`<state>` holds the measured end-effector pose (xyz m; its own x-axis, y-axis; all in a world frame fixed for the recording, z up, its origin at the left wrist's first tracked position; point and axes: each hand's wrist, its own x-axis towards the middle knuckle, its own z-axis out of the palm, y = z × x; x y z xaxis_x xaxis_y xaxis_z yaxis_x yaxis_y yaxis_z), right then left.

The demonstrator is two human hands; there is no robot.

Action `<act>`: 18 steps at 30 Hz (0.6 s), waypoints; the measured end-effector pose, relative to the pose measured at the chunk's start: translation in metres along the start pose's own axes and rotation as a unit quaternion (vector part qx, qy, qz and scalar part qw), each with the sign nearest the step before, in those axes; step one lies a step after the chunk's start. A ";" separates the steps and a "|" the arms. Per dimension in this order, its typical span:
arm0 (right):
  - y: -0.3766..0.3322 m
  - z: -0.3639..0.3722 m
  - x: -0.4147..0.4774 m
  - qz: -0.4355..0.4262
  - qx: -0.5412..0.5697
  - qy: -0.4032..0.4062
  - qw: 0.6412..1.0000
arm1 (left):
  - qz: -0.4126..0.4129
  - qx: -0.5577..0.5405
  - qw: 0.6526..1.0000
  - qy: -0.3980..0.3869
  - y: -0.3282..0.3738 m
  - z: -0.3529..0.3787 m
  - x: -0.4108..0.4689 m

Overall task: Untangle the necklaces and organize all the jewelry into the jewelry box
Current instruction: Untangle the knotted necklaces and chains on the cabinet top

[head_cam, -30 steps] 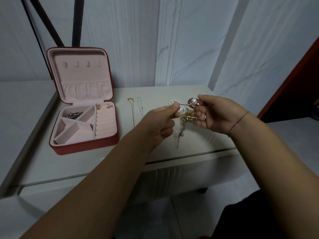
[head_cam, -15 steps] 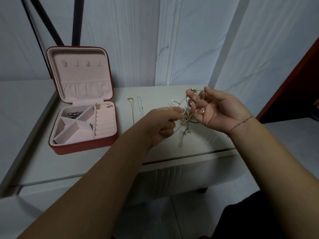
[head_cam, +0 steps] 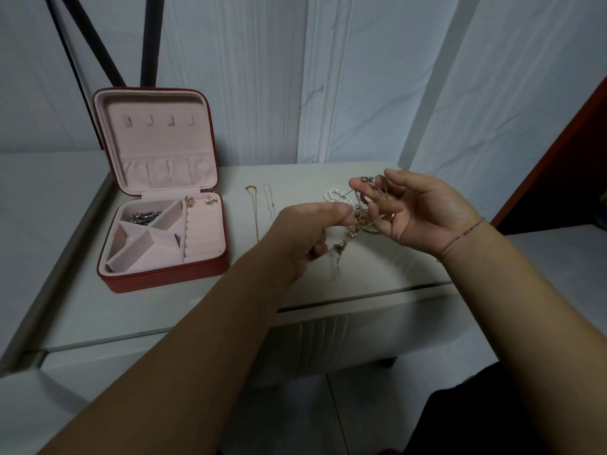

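A tangle of necklaces [head_cam: 353,221], with gold chains and white pearls, hangs between my two hands above the white table [head_cam: 377,267]. My left hand [head_cam: 305,234] pinches part of the tangle between thumb and curled fingers. My right hand [head_cam: 417,208] is spread, palm up, with chains looped over its fingers. The red jewelry box [head_cam: 164,274] stands open at the left, pink inside, with a silver piece [head_cam: 146,216] in one compartment and two small earrings [head_cam: 200,201] near its hinge. A gold chain [head_cam: 254,208] and a silver chain [head_cam: 268,201] lie straight on the table beside the box.
The table's front edge runs just below my hands. A white panelled wall stands behind it. Dark metal legs [head_cam: 95,44] rise behind the box. A red-brown panel [head_cam: 558,165] is at the far right.
My right hand has opened from a curled grip into a spread palm with chains draped over its fingers. The tangle hangs looser. My left hand keeps its pinch.
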<state>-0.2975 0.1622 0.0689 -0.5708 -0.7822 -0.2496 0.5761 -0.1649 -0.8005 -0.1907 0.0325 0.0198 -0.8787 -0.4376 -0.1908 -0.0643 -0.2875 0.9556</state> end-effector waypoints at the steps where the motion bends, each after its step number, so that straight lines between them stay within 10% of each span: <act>1: 0.000 0.000 0.000 0.001 -0.003 0.004 1.000 | -0.006 -0.016 1.000 -0.001 0.001 -0.001 0.000; 18: 0.000 -0.001 -0.001 0.024 0.035 -0.024 0.999 | -0.008 0.017 0.995 -0.096 0.005 0.005 -0.006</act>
<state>-0.2976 0.1632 0.0683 -0.5138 -0.8177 -0.2595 0.6431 -0.1669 -0.7474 -0.1886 0.0380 0.0271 -0.9516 -0.2610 -0.1621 -0.0914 -0.2634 0.9603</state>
